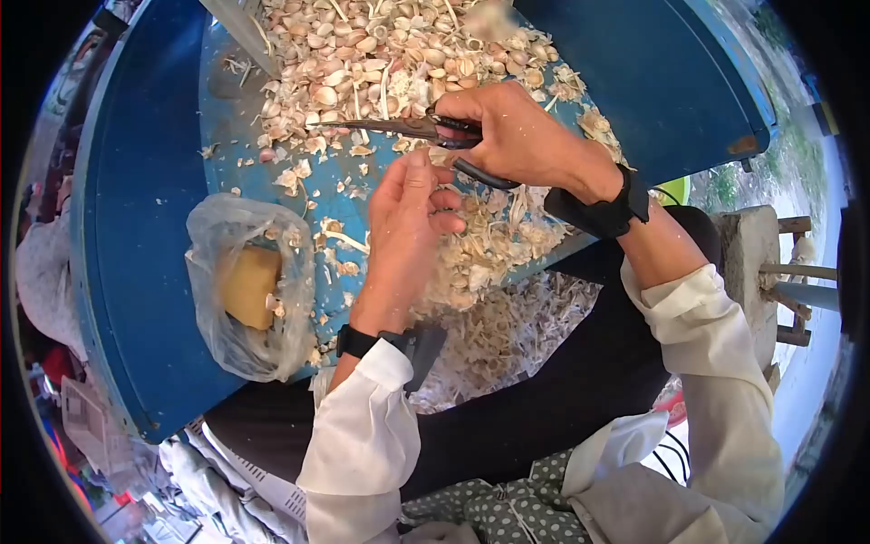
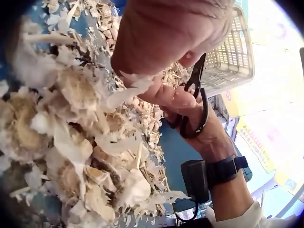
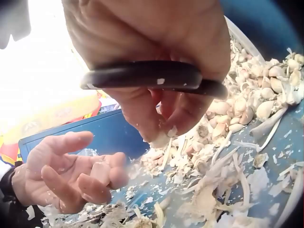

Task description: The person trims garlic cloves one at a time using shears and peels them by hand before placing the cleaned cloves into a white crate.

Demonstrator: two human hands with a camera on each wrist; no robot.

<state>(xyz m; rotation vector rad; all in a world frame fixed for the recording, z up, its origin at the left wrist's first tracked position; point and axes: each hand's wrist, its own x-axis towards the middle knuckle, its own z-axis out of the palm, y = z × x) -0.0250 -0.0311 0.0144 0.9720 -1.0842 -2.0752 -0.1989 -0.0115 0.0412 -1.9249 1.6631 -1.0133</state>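
Observation:
In the head view my right hand (image 1: 530, 136) grips a pair of dark-bladed scissors (image 1: 385, 127), its blades pointing left across the edge of a heap of garlic cloves (image 1: 353, 54). The black handle loops (image 3: 142, 76) cross below the palm in the right wrist view, and a pale bit shows at the fingertips. Just under the scissors is my left hand (image 1: 403, 208). Its palm is turned up with the fingers loosely bent in the right wrist view, and a small pale piece (image 3: 99, 172) shows among the fingers. Papery garlic skin (image 2: 135, 88) overlaps this hand in the left wrist view.
Garlic skins and root ends (image 1: 489, 245) lie heaped at the near edge of the blue table (image 1: 145, 181). A clear plastic bag (image 1: 208, 222) with a yellowish-brown block (image 1: 252, 286) sits at left. More skins (image 1: 507, 335) are piled below the edge. A pale basket (image 2: 223, 66) stands beyond.

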